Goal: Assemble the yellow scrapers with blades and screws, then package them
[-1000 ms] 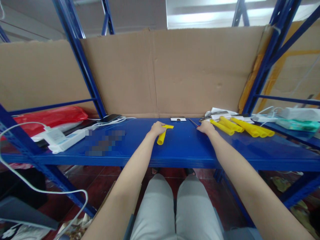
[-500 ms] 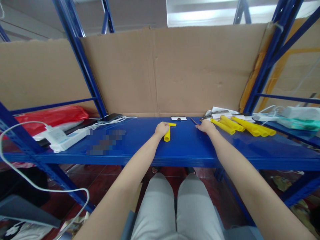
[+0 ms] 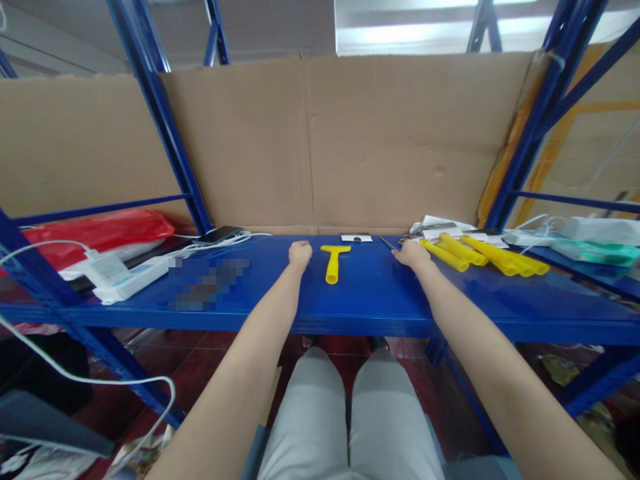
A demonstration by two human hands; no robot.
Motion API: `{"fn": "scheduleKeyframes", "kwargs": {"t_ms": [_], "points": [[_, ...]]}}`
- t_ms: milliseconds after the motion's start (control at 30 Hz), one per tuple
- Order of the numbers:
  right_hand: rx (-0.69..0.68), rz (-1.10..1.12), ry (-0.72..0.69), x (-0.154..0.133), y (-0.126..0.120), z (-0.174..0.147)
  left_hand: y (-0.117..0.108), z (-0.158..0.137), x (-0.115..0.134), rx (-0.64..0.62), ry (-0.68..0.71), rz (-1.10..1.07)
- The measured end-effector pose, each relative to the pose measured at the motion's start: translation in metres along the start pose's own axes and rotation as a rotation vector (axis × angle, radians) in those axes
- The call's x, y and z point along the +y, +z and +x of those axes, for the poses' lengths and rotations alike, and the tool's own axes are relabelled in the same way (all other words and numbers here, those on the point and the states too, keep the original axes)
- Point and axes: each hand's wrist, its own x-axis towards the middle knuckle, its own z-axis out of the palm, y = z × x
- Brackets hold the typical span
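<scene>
A yellow T-shaped tool with a hollow round handle (image 3: 331,265) lies on the blue shelf top, crossbar away from me. Just left of it, apart from it, my left hand (image 3: 300,255) is closed with curled fingers and nothing showing in them. My right hand (image 3: 413,254) rests on the shelf at the right, its fingers closed around a thin dark rod-like tool (image 3: 387,243) that points up and left. The rod's lower end is hidden in the hand. Beside that hand lie several more yellow handles (image 3: 457,252).
A small white card with a dark spot (image 3: 357,238) lies at the back. White papers (image 3: 440,227) are behind my right hand. To the left are a white power strip (image 3: 133,280), cables, a dark phone-like slab (image 3: 220,235) and a red bag (image 3: 103,230). Cardboard (image 3: 360,147) walls the back.
My left hand has let go of the yellow T-shaped tool and moved left, so the whole tool shows on the shelf. My right hand has stayed in place.
</scene>
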Motion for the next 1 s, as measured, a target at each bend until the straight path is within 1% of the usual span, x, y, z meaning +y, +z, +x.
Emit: {"fn": "scheduleKeyframes", "kwargs": {"t_ms": [133, 300, 400, 533, 633, 733, 800, 867, 900, 1000], "points": [[-0.007, -0.009, -0.005, -0.001, 0.002, 0.0, -0.001, 0.006, 0.0, -0.059, -0.11, -0.133], [0.007, -0.042, -0.024, -0.003, 0.003, -0.003, -0.003, 0.017, 0.003, -0.123, -0.208, -0.194], [-0.005, -0.054, -0.031, -0.004, 0.003, -0.004, -0.005, 0.02, 0.003, -0.147, -0.217, -0.22], [-0.011, -0.085, -0.015, -0.007, 0.002, -0.006, -0.004, 0.018, 0.001, -0.15, -0.19, -0.222], [0.02, -0.136, -0.036, -0.012, 0.003, -0.008, -0.003, 0.013, -0.001, -0.135, -0.148, -0.195], [0.089, -0.184, -0.093, -0.017, 0.005, -0.008, -0.003, 0.005, -0.001, -0.116, -0.069, -0.167], [0.139, -0.224, -0.148, -0.022, 0.008, -0.007, -0.005, -0.001, 0.001, -0.079, 0.016, -0.124], [0.172, -0.268, -0.224, -0.027, 0.01, -0.006, -0.006, -0.008, 0.003, 0.003, 0.164, -0.027], [0.181, -0.284, -0.265, -0.029, 0.011, -0.004, -0.007, -0.011, 0.004, 0.022, 0.207, 0.001], [0.165, -0.298, -0.371, -0.037, 0.015, 0.002, -0.008, -0.016, 0.008, 0.038, 0.271, 0.055]]}}
